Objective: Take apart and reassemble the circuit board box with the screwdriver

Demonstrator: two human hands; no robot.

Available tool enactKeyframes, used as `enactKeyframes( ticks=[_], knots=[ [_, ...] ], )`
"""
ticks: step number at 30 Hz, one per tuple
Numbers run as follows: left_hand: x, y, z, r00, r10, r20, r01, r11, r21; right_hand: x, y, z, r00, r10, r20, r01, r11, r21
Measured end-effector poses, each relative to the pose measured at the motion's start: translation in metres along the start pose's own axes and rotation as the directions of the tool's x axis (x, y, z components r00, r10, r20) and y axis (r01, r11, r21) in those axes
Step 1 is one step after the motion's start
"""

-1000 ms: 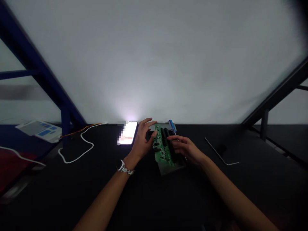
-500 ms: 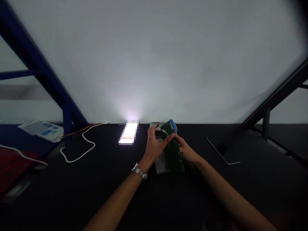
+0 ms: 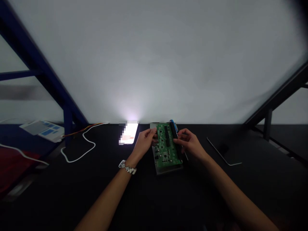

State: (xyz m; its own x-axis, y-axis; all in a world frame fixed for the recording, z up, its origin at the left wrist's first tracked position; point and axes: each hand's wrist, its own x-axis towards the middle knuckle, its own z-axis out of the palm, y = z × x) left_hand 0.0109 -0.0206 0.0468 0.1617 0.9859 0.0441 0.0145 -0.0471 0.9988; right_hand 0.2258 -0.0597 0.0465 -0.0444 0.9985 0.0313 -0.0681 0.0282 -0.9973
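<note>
A green circuit board [image 3: 165, 156] lies over a grey metal plate [image 3: 168, 170], its component side facing up. A long black strip [image 3: 176, 144] runs along its right side. My left hand [image 3: 145, 141] grips the board's left edge, fingers curled at the rim. On the other side, my right hand [image 3: 190, 142] pinches the right edge by the black strip; some fingertips are hidden. Beside the right edge lies what looks like a screwdriver, with a blue handle [image 3: 175, 126] at the back and a thin metal shaft [image 3: 186, 155] below my right hand.
A lit phone-like screen [image 3: 130, 133] lies left of my left hand. An L-shaped metal rod [image 3: 218, 153] rests on the black table [image 3: 154, 202] to the right. A white cable [image 3: 89, 141] curls at the left, near a white device [image 3: 45, 130]. A wall stands behind.
The circuit board has turned from tilted, with its plain dark green underside showing, to component side up over the plate. My left hand moved left and my right hand shifted to the right edge.
</note>
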Motion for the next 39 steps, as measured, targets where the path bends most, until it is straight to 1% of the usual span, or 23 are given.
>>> enactKeyframes(
  ticks=[2,4,6,8,14,21,23,26,29,31,33,35,37,39],
  knots=[
    [0.0,-0.002,-0.001,0.997,-0.071,0.004,0.071,0.997,0.013,0.0,0.001,0.003,0.999,-0.035,-0.034,0.035,0.999,0.0],
    [-0.001,-0.001,-0.001,0.991,-0.129,0.034,0.128,0.991,0.024,-0.001,0.002,0.007,0.996,-0.066,-0.061,0.066,0.998,-0.008],
    [-0.002,0.002,-0.002,0.981,-0.175,0.086,0.173,0.984,0.036,-0.003,0.001,0.012,0.994,-0.086,-0.064,0.086,0.996,-0.002],
    [-0.004,0.004,-0.003,0.971,-0.201,0.132,0.198,0.98,0.033,-0.004,0.001,0.016,0.994,-0.102,-0.037,0.103,0.994,0.027],
    [-0.009,0.003,-0.003,0.951,-0.153,0.269,0.184,0.979,-0.092,-0.006,0.004,0.026,0.988,-0.126,0.094,0.114,0.986,0.118],
    [-0.014,0.006,0.002,0.923,-0.168,0.347,0.246,0.95,-0.193,-0.008,0.008,0.03,0.977,-0.135,0.167,0.122,0.989,0.087],
    [-0.015,0.009,0.003,0.921,-0.187,0.343,0.266,0.943,-0.201,-0.009,0.008,0.031,0.976,-0.128,0.177,0.116,0.99,0.077],
    [-0.015,0.012,0.004,0.922,-0.238,0.306,0.306,0.932,-0.196,-0.01,0.009,0.032,0.978,-0.11,0.176,0.099,0.993,0.07],
    [-0.014,0.014,0.005,0.922,-0.275,0.274,0.342,0.908,-0.24,-0.011,0.01,0.032,0.987,-0.077,0.142,0.072,0.997,0.04],
    [-0.013,0.015,0.006,0.931,-0.251,0.267,0.33,0.889,-0.316,-0.012,0.01,0.032,0.995,-0.077,0.067,0.079,0.996,-0.029],
    [-0.013,0.015,0.009,0.943,-0.195,0.269,0.294,0.867,-0.402,-0.012,0.01,0.032,0.991,-0.128,-0.037,0.122,0.983,-0.138],
    [-0.014,0.014,0.012,0.952,-0.144,0.27,0.259,0.85,-0.459,-0.012,0.01,0.032,0.979,-0.177,-0.097,0.151,0.961,-0.23],
    [-0.015,0.01,0.015,0.958,-0.126,0.256,0.238,0.848,-0.473,-0.012,0.01,0.033,0.988,-0.142,-0.068,0.125,0.969,-0.214],
    [-0.014,0.005,0.016,0.967,-0.14,0.211,0.223,0.864,-0.451,-0.012,0.01,0.034,0.998,-0.055,0.011,0.056,0.993,-0.104]
  ],
)
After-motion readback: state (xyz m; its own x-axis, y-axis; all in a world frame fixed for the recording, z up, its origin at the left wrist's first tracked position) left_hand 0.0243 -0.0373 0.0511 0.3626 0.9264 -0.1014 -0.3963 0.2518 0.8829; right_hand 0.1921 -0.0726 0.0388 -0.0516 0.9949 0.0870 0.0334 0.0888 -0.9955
